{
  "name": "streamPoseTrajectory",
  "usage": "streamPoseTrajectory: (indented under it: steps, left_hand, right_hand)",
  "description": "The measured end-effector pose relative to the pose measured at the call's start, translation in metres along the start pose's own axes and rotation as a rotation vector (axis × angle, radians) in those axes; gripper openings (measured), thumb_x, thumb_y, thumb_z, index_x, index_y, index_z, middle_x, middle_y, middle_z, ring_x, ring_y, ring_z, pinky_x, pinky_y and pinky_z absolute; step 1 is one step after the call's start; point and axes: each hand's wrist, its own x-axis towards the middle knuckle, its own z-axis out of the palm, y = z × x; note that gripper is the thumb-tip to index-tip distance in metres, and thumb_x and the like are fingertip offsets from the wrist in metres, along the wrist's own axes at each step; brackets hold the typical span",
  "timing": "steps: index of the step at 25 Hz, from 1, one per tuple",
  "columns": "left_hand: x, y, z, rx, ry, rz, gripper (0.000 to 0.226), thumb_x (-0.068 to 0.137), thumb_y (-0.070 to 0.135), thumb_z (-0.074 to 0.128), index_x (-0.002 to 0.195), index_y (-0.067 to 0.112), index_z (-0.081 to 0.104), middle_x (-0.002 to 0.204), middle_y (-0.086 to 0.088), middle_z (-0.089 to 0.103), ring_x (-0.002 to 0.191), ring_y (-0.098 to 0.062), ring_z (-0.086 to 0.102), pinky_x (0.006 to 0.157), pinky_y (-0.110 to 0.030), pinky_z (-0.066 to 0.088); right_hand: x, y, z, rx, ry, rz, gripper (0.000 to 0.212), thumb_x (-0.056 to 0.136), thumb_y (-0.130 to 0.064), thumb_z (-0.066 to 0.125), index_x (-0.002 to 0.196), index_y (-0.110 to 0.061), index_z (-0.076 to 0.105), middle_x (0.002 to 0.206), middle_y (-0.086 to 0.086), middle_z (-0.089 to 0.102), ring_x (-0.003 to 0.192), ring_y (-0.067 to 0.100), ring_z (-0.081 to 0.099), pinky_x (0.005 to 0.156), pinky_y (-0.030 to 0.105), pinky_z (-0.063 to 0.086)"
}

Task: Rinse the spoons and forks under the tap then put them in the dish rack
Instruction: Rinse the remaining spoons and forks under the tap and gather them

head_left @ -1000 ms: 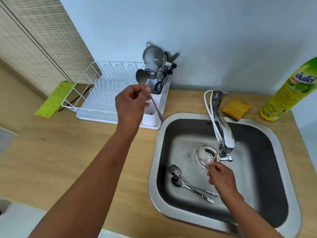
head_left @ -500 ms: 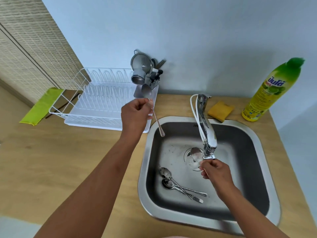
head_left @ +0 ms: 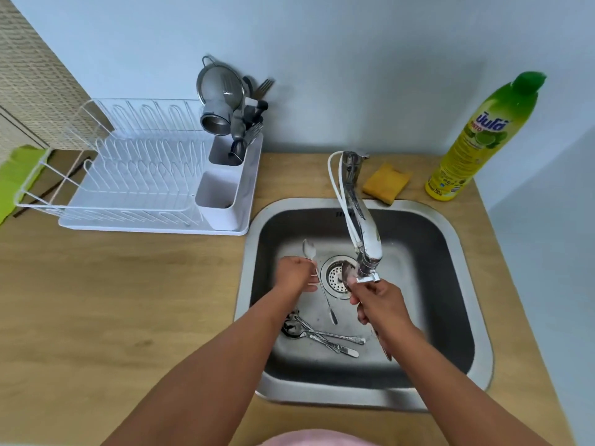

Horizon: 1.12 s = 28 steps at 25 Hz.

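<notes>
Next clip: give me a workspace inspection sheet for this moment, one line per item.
Surface: wooden counter with inset steel sink.
Job's things: two spoons lying on the sink floor; dish rack on the counter, its cutlery holder holding utensils in the far compartment.
Clutter: detergent bottle, yellow sponge, green cloth.
Hands: left hand holds a spoon over the sink; right hand holds another spoon under the tap.
Cables: white hose along the tap.
Surroundings: pale wall, woven panel at left.
</notes>
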Motion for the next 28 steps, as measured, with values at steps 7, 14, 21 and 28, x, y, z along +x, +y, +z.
streamPoseTrajectory:
  steps: [7, 14, 21, 28]
  left_hand:
    - [-0.017, -0.041, 0.049, -0.088, -0.293, -0.315, 0.008, 0.089, 0.004, 0.063, 0.093, 0.005, 0.07, 0.073, -0.012, 0.071, 0.066, -0.026, 0.068, 0.061, -0.034, 0.059]
    - [-0.03, -0.05, 0.136, 0.074, -0.424, -0.33, 0.018, 0.097, 0.003, 0.051, 0.094, 0.01, 0.067, 0.045, -0.001, 0.056, 0.035, -0.008, 0.056, 0.055, -0.032, 0.062]
    - [-0.023, -0.047, 0.114, 0.035, -0.489, -0.348, 0.017, 0.101, 0.007, 0.05, 0.114, 0.009, 0.061, 0.1, -0.013, 0.064, 0.076, -0.022, 0.063, 0.07, -0.034, 0.055]
    - [-0.044, -0.036, 0.031, -0.342, -0.476, -0.123, 0.039, 0.101, 0.037, 0.052, 0.101, 0.009, 0.078, 0.074, -0.008, 0.073, 0.061, -0.02, 0.068, 0.063, -0.037, 0.061]
  right_hand:
    - [-0.002, -0.016, -0.008, 0.046, 0.012, 0.032, 0.013, 0.083, 0.005, 0.068, 0.094, -0.001, 0.068, 0.067, 0.013, 0.066, 0.04, 0.013, 0.051, 0.037, 0.022, 0.039]
    - [-0.007, -0.005, -0.05, 0.074, 0.272, 0.041, 0.012, 0.089, 0.0, 0.063, 0.093, -0.009, 0.07, 0.073, 0.013, 0.075, 0.043, 0.018, 0.059, 0.041, 0.032, 0.056]
    - [0.001, 0.005, -0.064, 0.103, 0.36, 0.079, 0.016, 0.089, -0.001, 0.064, 0.098, -0.012, 0.072, 0.073, 0.005, 0.079, 0.049, 0.013, 0.067, 0.045, 0.025, 0.055]
    - [0.002, 0.011, 0.007, 0.061, 0.117, 0.117, 0.016, 0.087, -0.018, 0.073, 0.09, -0.003, 0.074, 0.072, 0.014, 0.078, 0.055, 0.027, 0.071, 0.054, 0.032, 0.059]
